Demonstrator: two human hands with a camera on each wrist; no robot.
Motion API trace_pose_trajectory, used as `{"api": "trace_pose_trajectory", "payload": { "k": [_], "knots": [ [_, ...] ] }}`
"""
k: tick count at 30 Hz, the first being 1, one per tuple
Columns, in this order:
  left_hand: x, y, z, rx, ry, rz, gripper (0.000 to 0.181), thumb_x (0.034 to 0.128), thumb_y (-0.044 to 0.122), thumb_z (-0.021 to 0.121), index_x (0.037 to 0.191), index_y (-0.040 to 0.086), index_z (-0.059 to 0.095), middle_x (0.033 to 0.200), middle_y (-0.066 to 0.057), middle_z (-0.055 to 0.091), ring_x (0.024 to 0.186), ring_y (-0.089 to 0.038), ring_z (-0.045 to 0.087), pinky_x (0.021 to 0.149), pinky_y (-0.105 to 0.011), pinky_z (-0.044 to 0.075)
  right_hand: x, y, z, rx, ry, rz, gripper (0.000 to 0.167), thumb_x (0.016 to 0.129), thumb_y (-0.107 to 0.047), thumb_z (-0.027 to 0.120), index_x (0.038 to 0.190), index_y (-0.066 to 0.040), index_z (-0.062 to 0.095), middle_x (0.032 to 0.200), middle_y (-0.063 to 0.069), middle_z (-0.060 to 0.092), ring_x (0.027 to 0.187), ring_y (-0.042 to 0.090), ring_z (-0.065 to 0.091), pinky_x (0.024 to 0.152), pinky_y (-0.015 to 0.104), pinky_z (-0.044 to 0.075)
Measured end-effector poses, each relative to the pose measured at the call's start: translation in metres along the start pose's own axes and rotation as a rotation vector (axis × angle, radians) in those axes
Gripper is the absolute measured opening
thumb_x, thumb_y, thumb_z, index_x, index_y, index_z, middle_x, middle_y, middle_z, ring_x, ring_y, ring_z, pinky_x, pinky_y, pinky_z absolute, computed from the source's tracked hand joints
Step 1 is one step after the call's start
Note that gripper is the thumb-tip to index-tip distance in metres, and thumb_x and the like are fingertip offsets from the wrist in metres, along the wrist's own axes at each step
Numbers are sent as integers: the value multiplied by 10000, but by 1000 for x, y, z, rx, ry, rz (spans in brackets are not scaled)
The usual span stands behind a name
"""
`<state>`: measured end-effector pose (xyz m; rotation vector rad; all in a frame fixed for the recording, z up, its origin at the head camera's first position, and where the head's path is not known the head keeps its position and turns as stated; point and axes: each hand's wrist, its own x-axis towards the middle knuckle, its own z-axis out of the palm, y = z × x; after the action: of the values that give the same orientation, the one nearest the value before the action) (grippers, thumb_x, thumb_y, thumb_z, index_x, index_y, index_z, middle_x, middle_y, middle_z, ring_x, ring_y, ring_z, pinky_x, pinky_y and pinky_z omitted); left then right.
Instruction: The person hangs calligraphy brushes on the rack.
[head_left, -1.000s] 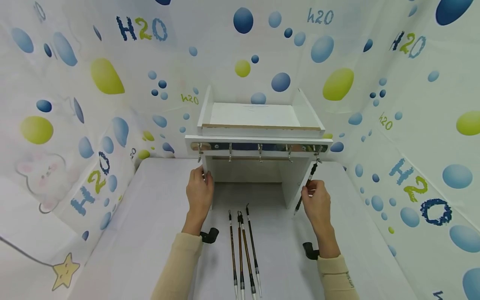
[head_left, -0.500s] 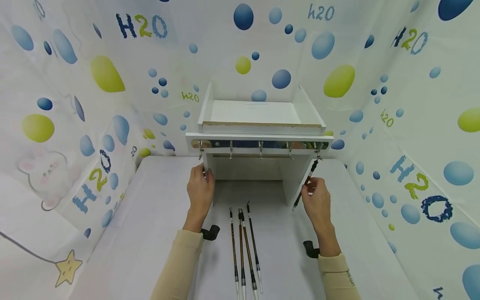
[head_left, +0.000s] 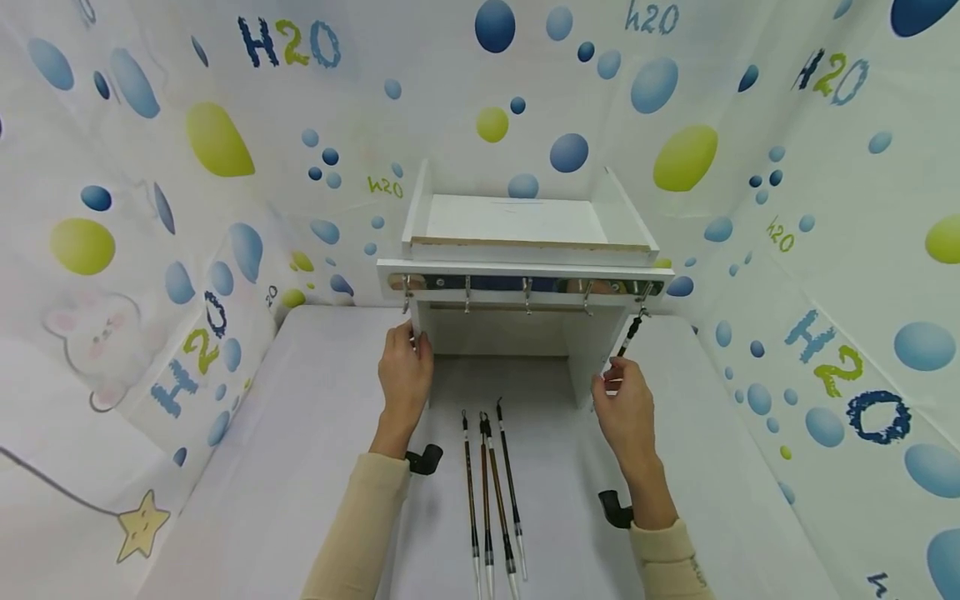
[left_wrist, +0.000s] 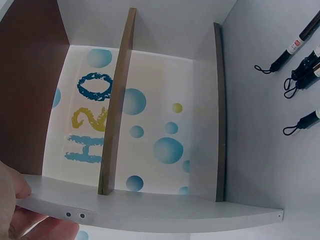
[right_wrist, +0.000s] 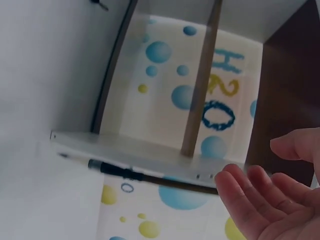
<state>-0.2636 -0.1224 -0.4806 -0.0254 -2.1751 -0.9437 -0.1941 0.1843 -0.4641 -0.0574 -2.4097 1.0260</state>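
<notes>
A white shelf unit [head_left: 525, 272] carries a strip of metal hooks across its front. The left hand [head_left: 405, 375] grips the unit's left side panel; in the left wrist view its thumb and fingers [left_wrist: 45, 229] lie on either side of the panel edge. From the rightmost hook hangs a dark brush [head_left: 630, 333], seen slanting beside the right panel in the right wrist view, brush [right_wrist: 170, 183]. The right hand [head_left: 626, 408] is by that brush and panel, thumb apart from the fingers [right_wrist: 245, 195], nothing held between them.
Several brushes [head_left: 487, 492] with looped cords lie on the white table [head_left: 315, 417] in front of the unit, between the forearms. Behind stands a patterned curtain [head_left: 442, 108]. Black wrist mounts [head_left: 615, 508] sit at both wrists.
The right hand has let go of the hanging brush and shifted slightly left and down. The left hand keeps its grip on the panel. The head view has tilted slightly.
</notes>
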Motion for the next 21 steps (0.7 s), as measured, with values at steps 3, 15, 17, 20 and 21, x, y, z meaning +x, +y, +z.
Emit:
{"api": "trace_pose_trajectory", "payload": {
  "k": [3,15,17,20,21],
  "knots": [
    [0,1,0,5,-6,-6,285,978,99,602,1193,-87,623,1047,-253,649,839,-368,691,655,-494,565,-6,-5,4,7,-40,0,416,946,-107,634,1314,60,537,1035,179,668,903,293,707,750,453,596],
    [1,1,0,8,-5,6,284,976,93,602,1189,-94,622,1038,-254,644,830,-368,690,647,-493,565,-41,-12,38,-87,-292,-4,681,948,-242,669,1482,71,385,1400,269,568,1244,420,596,979,545,510],
    [1,1,0,9,-11,3,287,977,97,600,1191,-95,621,1035,-255,642,829,-369,689,648,-494,565,-47,-10,46,-113,-343,9,736,947,-269,677,1509,67,341,1462,287,501,1317,445,530,1037,563,467],
    [0,1,0,15,-15,-4,288,978,101,598,1191,-92,622,1028,-253,642,823,-370,687,643,-495,563,-56,-7,58,-141,-395,16,768,940,-275,690,1519,67,319,1473,302,478,1313,466,521,1026,572,473],
    [0,1,-1,16,-13,-4,288,978,102,597,1189,-92,622,1023,-254,641,817,-370,685,640,-496,561,-59,-6,62,-149,-406,7,763,937,-269,695,1512,73,327,1469,303,480,1295,469,534,1010,568,486]
  ]
}}
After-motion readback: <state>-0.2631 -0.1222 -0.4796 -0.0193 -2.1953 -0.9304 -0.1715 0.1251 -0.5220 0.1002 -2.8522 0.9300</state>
